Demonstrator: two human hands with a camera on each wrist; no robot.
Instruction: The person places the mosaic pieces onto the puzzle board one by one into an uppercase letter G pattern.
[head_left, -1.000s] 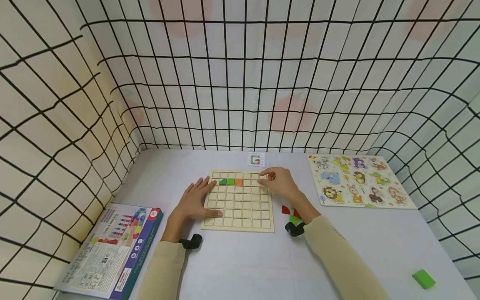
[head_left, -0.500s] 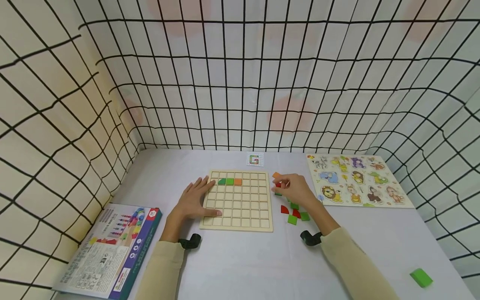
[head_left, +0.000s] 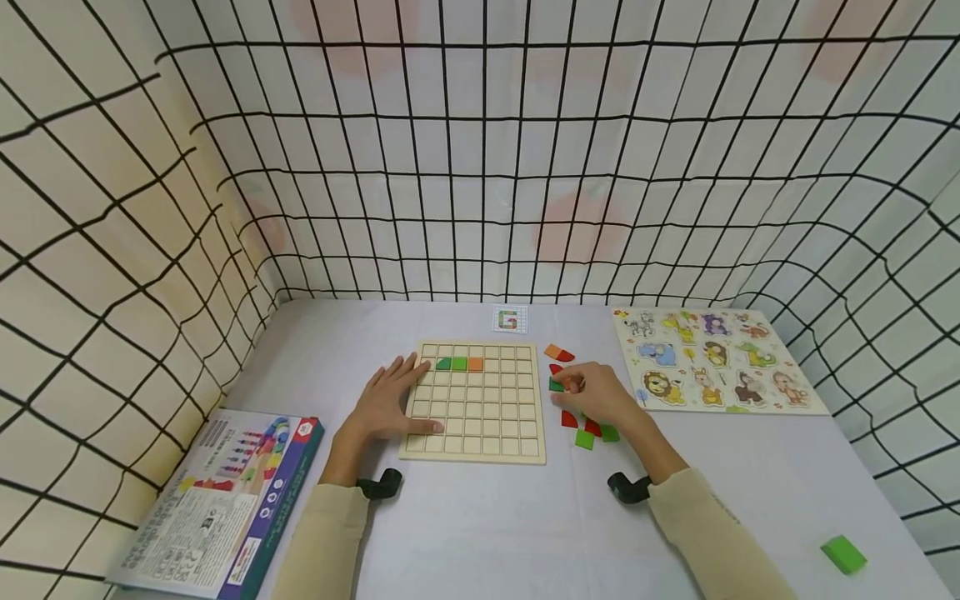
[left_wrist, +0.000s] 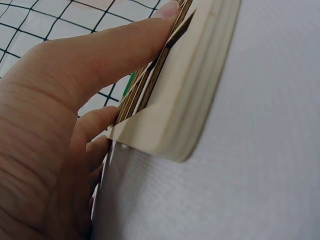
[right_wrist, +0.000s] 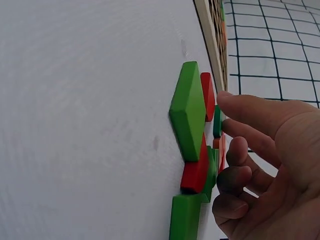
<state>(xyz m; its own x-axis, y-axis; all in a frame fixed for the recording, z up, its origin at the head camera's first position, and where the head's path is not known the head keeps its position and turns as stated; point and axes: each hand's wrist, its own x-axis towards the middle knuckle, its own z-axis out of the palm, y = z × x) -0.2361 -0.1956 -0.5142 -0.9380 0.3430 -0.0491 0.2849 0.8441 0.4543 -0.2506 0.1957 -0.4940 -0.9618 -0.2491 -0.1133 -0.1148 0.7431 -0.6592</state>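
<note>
My left hand (head_left: 386,404) lies spread on the left side of a pale wooden grid board (head_left: 480,454), its thumb across the lower squares. Three tiles sit in one upper row: a dark green rounded one (head_left: 445,364), a green square (head_left: 460,363) and an orange square (head_left: 476,364). Right of the board, my right hand (head_left: 596,393) hovers at a scatter of loose tiles, thumb and forefinger apart, with nothing seen between them. Its fingertips are beside a dark green tile (right_wrist: 217,121). A red quarter-round tile (head_left: 569,419) and a green square tile (right_wrist: 189,112) lie closer to me.
A small pattern card (head_left: 511,319) lies behind the board. At the right is an animal puzzle board (head_left: 697,400); at the left, a flat box (head_left: 217,500). One green block (head_left: 843,555) lies at front right. Black netting (head_left: 480,175) stands around the table.
My right hand has left the board's upper right and moved right, then slightly towards me, over the loose tiles. Orange and red tiles at the back are uncovered. My left hand stays put.
</note>
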